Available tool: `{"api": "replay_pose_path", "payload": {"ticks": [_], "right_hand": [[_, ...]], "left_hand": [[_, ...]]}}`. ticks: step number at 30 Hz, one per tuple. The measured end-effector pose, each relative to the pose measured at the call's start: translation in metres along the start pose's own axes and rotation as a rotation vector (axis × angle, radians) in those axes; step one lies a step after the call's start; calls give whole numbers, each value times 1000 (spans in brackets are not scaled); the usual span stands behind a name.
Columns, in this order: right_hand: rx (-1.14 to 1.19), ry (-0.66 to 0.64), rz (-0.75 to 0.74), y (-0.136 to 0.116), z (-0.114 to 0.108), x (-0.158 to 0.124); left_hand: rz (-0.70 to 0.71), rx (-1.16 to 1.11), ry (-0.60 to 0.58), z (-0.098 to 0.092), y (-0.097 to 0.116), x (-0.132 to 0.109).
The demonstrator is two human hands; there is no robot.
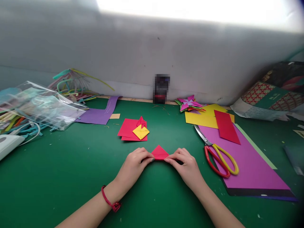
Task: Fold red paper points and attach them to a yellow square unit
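Observation:
A small red paper folded into a triangle (159,152) lies on the green table (59,177) in front of me. My left hand (136,162) pinches its left corner with curled fingers. My right hand (184,163) pinches its right corner the same way. A red cord bracelet sits on my left wrist. Just beyond the triangle lie red square sheets (127,129) with a small yellow folded piece (141,131) and a red folded piece on top.
Scissors with red and yellow handles (219,156) rest on a magenta sheet (247,158) to the right, beside yellow and red sheets. Folded paper stars (189,104) lie by the wall. At left are a purple strip (99,114), a clear plastic bag (40,106) and coloured straws.

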State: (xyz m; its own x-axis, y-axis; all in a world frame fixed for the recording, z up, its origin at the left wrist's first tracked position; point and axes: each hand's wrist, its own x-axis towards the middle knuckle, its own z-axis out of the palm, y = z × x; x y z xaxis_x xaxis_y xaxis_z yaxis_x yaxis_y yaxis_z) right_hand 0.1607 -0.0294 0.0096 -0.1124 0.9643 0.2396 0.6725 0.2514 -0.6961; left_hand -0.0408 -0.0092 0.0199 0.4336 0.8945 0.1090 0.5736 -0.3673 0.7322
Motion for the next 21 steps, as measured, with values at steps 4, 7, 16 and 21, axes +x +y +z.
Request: {"api": "replay_pose_path", "payload": {"ticks": [4, 7, 16, 21], "right_hand": [[23, 2, 33, -1, -2, 0], [7, -18, 25, -1, -4, -2], [-118, -87, -102, 6, -11, -5], [-188, -71, -142, 5, -9, -7]], "left_hand": [[-80, -14, 31, 3, 3, -1], [-110, -9, 43, 4, 5, -3], [-108, 17, 40, -1, 4, -8], [3, 131, 8, -4, 0, -8]]}}
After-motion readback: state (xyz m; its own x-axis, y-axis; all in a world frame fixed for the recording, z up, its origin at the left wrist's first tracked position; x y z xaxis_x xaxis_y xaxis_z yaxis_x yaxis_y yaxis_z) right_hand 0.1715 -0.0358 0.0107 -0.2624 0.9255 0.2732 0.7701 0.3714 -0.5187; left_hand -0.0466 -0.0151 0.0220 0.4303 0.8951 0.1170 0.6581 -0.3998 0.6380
